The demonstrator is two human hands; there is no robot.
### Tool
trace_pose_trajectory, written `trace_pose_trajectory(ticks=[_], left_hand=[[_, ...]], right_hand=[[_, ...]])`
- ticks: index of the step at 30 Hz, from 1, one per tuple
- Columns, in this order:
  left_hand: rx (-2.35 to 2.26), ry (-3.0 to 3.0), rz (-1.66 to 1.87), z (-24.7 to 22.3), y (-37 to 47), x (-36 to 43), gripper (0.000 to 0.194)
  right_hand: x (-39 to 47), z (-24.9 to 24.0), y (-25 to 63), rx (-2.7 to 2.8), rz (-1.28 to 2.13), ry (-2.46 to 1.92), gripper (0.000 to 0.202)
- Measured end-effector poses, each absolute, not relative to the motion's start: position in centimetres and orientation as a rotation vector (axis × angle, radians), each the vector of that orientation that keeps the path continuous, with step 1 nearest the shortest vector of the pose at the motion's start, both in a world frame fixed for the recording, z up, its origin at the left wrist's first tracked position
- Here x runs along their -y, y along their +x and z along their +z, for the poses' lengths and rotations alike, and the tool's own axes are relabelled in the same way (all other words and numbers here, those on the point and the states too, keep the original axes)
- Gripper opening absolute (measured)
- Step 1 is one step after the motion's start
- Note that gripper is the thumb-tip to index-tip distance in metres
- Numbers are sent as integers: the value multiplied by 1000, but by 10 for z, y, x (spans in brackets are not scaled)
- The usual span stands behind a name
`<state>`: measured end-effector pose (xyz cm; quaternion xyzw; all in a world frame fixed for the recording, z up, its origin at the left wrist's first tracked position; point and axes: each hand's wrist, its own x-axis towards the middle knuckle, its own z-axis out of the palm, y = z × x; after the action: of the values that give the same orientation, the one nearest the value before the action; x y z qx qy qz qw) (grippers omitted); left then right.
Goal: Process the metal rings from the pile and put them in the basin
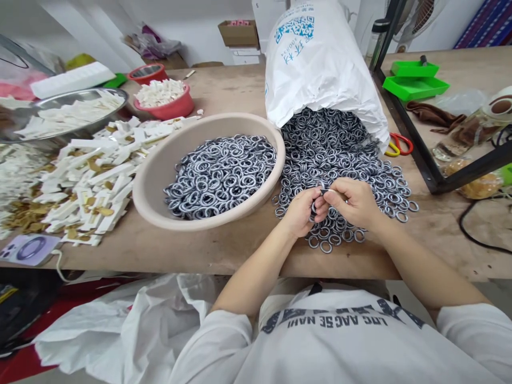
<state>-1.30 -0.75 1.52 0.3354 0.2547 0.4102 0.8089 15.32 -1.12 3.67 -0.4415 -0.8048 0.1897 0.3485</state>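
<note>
Right of the beige basin [149, 178] spreads a ring pile [340, 165]; also right of it, my right hand [356, 201] and left hand [300, 213] sit together, left fingers curled round a grey ring [313, 208], right ones pinching a dark bit [325, 191] too small to identify. Ring looks light, stiff, slick: I'd pinch its outer rim.

Brown tabletop [224, 248] with beige basin [154, 184], loose grey rings [352, 168], white sack [316, 69], purple phone [34, 249].
</note>
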Motion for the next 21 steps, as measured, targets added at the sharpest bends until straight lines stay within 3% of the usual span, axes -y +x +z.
trace_pose_trajectory(ticks=[7, 10, 13, 16, 21], left_hand=[[-460, 948, 680, 21, -11, 20, 41], [-493, 899, 762, 21, -13, 16, 36], [-610, 767, 942, 19, -22, 2, 21], [-713, 729, 1080, 17, -32, -11, 28], [-875, 648, 1159, 13, -35, -18, 13]], right_hand=[[-26, 16, 170, 1881, 569, -1403, 54], [-44, 9, 175, 1857, 488, -1575, 57], [-53, 11, 168, 2038, 251, -1786, 51], [-63, 14, 156, 2223, 29, -1962, 36], [-73, 22, 161, 2135, 133, -1958, 29]])
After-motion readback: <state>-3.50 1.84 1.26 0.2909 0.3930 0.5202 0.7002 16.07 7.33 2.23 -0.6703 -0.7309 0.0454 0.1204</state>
